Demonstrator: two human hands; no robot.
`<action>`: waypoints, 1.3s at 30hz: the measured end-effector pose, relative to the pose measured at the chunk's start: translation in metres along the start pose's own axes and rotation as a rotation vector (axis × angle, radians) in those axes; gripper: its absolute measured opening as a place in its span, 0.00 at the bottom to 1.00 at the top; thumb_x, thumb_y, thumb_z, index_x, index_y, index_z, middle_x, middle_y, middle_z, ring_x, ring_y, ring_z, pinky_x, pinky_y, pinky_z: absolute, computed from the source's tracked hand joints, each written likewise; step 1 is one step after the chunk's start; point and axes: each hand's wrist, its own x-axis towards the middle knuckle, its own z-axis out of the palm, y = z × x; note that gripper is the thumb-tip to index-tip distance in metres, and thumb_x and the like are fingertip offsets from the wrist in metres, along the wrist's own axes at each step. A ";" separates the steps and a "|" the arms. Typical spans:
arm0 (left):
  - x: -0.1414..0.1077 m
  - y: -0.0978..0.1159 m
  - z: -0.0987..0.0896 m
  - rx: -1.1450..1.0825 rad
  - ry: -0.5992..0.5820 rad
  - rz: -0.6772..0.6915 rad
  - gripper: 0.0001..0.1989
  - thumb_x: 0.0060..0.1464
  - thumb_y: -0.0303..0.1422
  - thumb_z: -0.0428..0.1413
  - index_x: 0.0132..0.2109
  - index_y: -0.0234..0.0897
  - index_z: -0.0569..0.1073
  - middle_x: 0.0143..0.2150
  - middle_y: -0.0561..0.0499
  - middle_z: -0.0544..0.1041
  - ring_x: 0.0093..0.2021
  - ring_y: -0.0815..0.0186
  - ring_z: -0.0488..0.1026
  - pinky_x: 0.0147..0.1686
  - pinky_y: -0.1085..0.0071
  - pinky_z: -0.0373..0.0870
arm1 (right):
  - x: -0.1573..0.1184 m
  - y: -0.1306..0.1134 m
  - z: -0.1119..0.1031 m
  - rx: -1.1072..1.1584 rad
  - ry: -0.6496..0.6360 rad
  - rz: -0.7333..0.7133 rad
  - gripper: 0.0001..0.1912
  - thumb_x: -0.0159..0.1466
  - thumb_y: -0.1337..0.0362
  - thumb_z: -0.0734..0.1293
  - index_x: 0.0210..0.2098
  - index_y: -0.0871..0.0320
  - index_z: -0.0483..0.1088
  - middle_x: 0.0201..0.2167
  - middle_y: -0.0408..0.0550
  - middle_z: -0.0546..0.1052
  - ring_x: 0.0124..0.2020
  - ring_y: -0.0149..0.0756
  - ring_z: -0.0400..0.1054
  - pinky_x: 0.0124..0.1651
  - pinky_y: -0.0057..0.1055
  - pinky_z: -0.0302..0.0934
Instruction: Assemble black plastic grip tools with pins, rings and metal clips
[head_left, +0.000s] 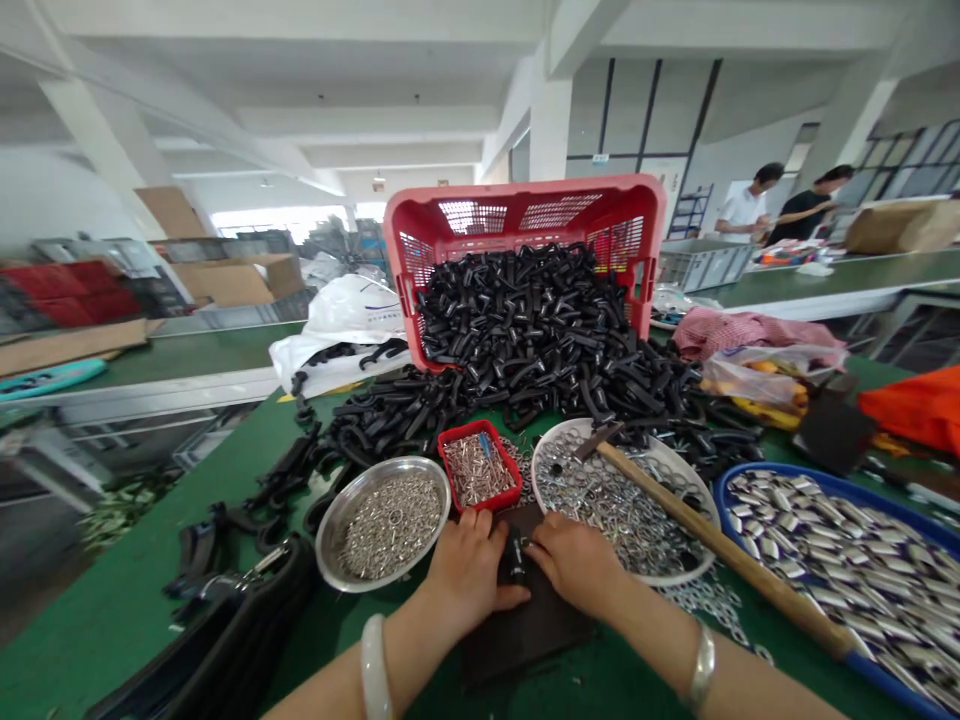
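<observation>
A small black handle-like part [517, 558] lies over a dark flat block [525, 630] on the bench in front of me. My left hand [471, 563] grips this part from the left, thumb below and fingers above. From the right, my right hand [576, 562] pinches at the part's edge; anything small between its fingertips is too little to make out. Just beyond the hands are a red tray [480, 465] of small metal pins, a steel bowl [384, 524] of tiny metal pieces and a white basin [546, 432] of mixed metal fittings.
A hammer [697, 520] lies across the white basin. On the right sits a blue tray [721, 490] of shiny metal pieces. A tipped red crate [525, 190] spills black parts [525, 320] over the green bench. Black straps [247, 630] lie left. Two people work far right.
</observation>
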 end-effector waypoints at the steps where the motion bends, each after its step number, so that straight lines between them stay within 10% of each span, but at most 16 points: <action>1: 0.000 -0.004 -0.003 -0.005 -0.013 0.032 0.38 0.33 0.56 0.55 0.50 0.37 0.67 0.48 0.40 0.68 0.49 0.49 0.62 0.45 0.59 0.61 | -0.002 -0.001 0.002 -0.007 0.014 0.017 0.14 0.62 0.60 0.57 0.33 0.59 0.71 0.33 0.53 0.72 0.34 0.38 0.68 0.35 0.31 0.61; 4: 0.013 -0.025 -0.017 -0.068 -0.049 0.064 0.29 0.42 0.57 0.48 0.44 0.41 0.71 0.42 0.45 0.72 0.42 0.56 0.68 0.39 0.65 0.64 | -0.008 0.009 0.002 0.103 0.108 0.000 0.12 0.61 0.62 0.57 0.35 0.58 0.71 0.34 0.51 0.72 0.35 0.36 0.68 0.39 0.30 0.60; 7: 0.049 -0.052 -0.030 -0.076 -0.013 -0.189 0.17 0.55 0.44 0.43 0.38 0.44 0.74 0.37 0.50 0.75 0.36 0.63 0.71 0.35 0.70 0.64 | -0.013 0.026 -0.002 0.213 0.151 -0.029 0.12 0.61 0.64 0.57 0.36 0.58 0.70 0.33 0.50 0.72 0.36 0.36 0.67 0.41 0.30 0.60; 16: 0.130 -0.071 -0.007 -0.146 0.011 -0.325 0.08 0.49 0.35 0.52 0.32 0.40 0.76 0.34 0.48 0.76 0.37 0.62 0.72 0.35 0.71 0.63 | -0.033 0.048 -0.010 0.298 0.078 -0.070 0.11 0.60 0.64 0.58 0.36 0.57 0.71 0.34 0.49 0.73 0.37 0.35 0.67 0.40 0.30 0.61; 25: 0.085 -0.058 -0.021 -0.420 0.019 -0.381 0.10 0.52 0.36 0.48 0.32 0.34 0.69 0.22 0.51 0.72 0.25 0.67 0.70 0.26 0.73 0.64 | -0.046 0.091 -0.030 0.298 0.241 0.021 0.11 0.60 0.61 0.58 0.36 0.56 0.70 0.33 0.48 0.75 0.35 0.35 0.70 0.38 0.31 0.64; 31: 0.032 -0.023 -0.016 -1.045 -0.116 -0.228 0.14 0.49 0.35 0.50 0.44 0.36 0.65 0.25 0.56 0.69 0.18 0.75 0.63 0.19 0.77 0.61 | -0.064 0.127 -0.041 0.111 0.339 0.162 0.14 0.60 0.57 0.57 0.37 0.56 0.71 0.34 0.48 0.75 0.31 0.35 0.70 0.33 0.31 0.65; 39: 0.022 -0.002 -0.007 -0.684 -0.041 -0.117 0.10 0.54 0.34 0.45 0.39 0.40 0.70 0.31 0.56 0.75 0.24 0.72 0.70 0.28 0.75 0.63 | -0.078 0.147 -0.032 -0.232 0.268 0.301 0.19 0.61 0.56 0.55 0.41 0.60 0.69 0.37 0.54 0.73 0.35 0.43 0.68 0.37 0.39 0.64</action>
